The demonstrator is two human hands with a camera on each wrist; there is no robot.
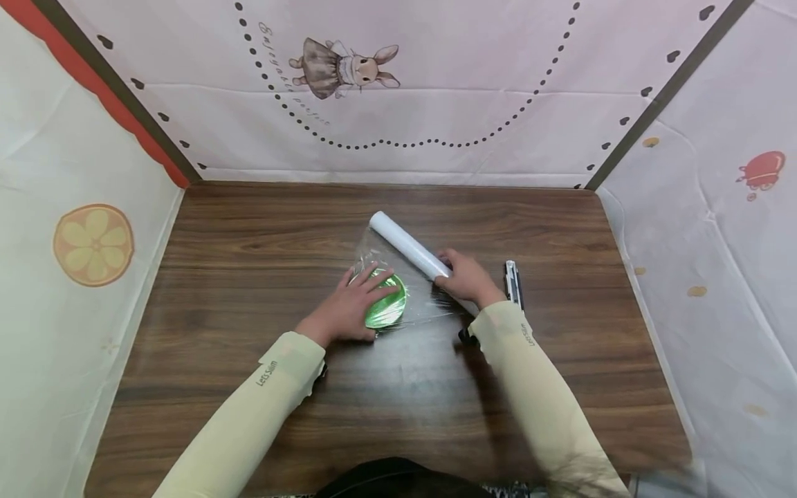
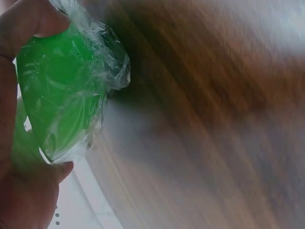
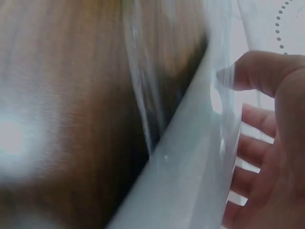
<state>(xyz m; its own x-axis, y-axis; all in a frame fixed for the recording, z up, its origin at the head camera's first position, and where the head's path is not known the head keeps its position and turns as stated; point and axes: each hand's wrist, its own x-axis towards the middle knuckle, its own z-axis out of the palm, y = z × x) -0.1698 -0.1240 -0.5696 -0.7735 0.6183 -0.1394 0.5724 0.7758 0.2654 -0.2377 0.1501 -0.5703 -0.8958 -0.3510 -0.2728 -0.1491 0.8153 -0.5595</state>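
Note:
My left hand [image 1: 349,308] holds a green bowl [image 1: 389,308], its fingers spread across the top in the head view. In the left wrist view, thumb and fingers reach around the bowl [image 2: 62,95], which has crinkled clear cling film over it. A sheet of film [image 1: 426,304] stretches from the bowl to a white roll of cling film [image 1: 407,245], lying slanted to its right. My right hand [image 1: 470,278] grips this roll near its lower end. The right wrist view shows the thumb on one side of the roll [image 3: 186,167] and the fingers on the other.
A slim silver and black tool [image 1: 513,283], perhaps a box cutter, lies just right of the right hand, partly behind the sleeve. The brown wooden table [image 1: 249,235] is bordered by printed cloth walls [image 1: 436,117] at the back and both sides.

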